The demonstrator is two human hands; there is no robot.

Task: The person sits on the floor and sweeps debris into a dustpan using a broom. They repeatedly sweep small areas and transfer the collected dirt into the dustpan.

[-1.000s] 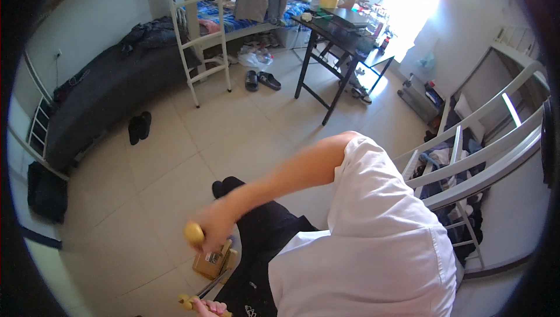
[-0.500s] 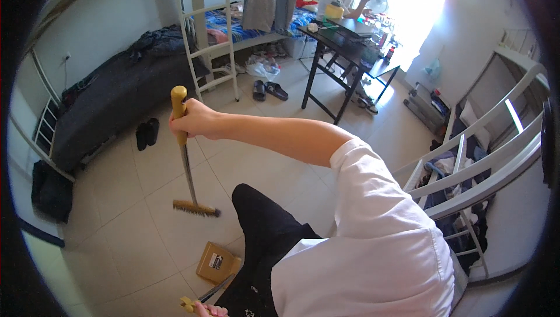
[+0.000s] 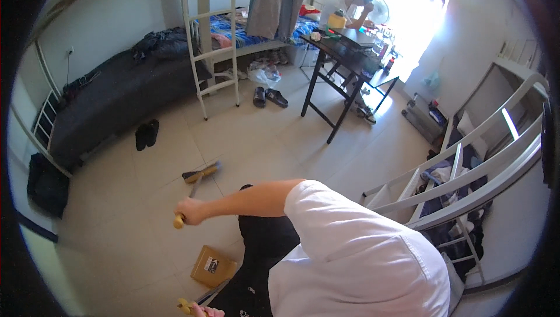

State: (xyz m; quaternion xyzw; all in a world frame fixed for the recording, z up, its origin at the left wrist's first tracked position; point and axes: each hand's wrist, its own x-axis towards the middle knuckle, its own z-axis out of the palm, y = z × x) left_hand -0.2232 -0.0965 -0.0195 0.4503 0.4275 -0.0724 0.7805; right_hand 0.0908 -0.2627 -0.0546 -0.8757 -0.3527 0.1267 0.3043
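Observation:
My right hand is closed around the yellow handle of a broom. Its bristled yellow head is at the tiled floor, just beyond the hand. At the lower edge, my left hand grips the yellow-ended handle of a dustpan. The tan pan, with a white label, rests on the floor beside my black-clad leg. Part of my left hand is cut off by the frame's edge.
Black slippers lie beside a dark-covered bed. More slippers lie near a white ladder. A black folding table stands ahead, with a person behind it. A white bed frame is at right.
My right hand has come down and nearer with the broom. Its handle now tilts toward me, and the broom head has moved farther out. The dustpan has hardly moved.

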